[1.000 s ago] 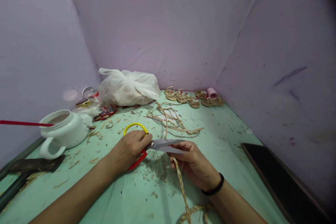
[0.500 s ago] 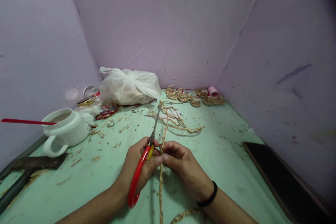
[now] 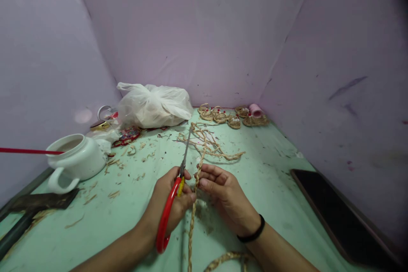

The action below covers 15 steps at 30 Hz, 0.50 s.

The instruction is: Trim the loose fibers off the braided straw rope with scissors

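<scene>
Red-handled scissors (image 3: 167, 216) rest in my left hand (image 3: 172, 195), blades pointing away from me. The thumb and fingers of that hand also pinch a braided straw cord (image 3: 191, 225), which runs from the near edge up the table. My right hand (image 3: 223, 193) is closed around the same cord at its right side, fingers curled with the thumb close to the braid. Beyond the hands, the cord's far part lies among loose, tangled straw strands (image 3: 215, 144). Another stretch of braid (image 3: 223, 258) curves near my right forearm.
A white pot (image 3: 78, 159) with a red stick stands left, behind a dark-headed tool (image 3: 44, 199). At the back are a white plastic bag (image 3: 154, 106), small woven pieces (image 3: 219, 114) and a pink spool (image 3: 255, 110). A dark flat object (image 3: 334, 212) lies right. Straw scraps litter the left.
My right thumb and fingers have moved slightly up along the cord, away from my left fingertips. The near part of the cord has swung a little left. The whole view has shifted slightly.
</scene>
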{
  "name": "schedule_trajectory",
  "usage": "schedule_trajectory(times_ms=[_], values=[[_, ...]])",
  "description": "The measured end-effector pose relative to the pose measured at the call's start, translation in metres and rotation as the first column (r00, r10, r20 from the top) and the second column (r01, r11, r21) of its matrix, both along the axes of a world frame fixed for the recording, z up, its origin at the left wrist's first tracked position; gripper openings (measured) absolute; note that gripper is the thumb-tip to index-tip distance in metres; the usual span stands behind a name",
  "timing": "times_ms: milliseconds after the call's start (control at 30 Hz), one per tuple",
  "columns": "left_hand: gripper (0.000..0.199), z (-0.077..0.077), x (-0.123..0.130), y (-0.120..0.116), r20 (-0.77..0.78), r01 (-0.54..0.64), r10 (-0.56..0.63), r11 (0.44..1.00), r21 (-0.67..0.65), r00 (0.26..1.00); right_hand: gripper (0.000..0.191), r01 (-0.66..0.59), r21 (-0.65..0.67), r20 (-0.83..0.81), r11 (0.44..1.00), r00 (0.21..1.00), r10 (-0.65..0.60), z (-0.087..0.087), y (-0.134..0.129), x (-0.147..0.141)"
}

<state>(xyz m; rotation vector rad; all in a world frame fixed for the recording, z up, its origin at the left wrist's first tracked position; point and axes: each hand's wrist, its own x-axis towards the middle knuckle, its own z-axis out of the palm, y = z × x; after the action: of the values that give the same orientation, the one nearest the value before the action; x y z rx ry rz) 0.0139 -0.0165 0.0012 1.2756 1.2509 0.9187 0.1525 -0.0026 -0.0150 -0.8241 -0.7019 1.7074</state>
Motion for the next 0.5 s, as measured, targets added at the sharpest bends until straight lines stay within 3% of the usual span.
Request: schedule_trajectory(times_ms=[333,500], values=[[0.025,0.011,0.007,-0.006,-0.150,0.053,-0.049,0.998,0.023,0.988,0.038,0.089,0.020,-0.034,0.996,0.995,-0.088,0.009,0.003,0.006],[0.024,0.008,0.007,-0.006,-0.206,0.107,-0.096,0.993,0.042,0.974,0.038,0.127,0.013,-0.070,0.992,0.990,-0.126,0.012,0.004,0.008]])
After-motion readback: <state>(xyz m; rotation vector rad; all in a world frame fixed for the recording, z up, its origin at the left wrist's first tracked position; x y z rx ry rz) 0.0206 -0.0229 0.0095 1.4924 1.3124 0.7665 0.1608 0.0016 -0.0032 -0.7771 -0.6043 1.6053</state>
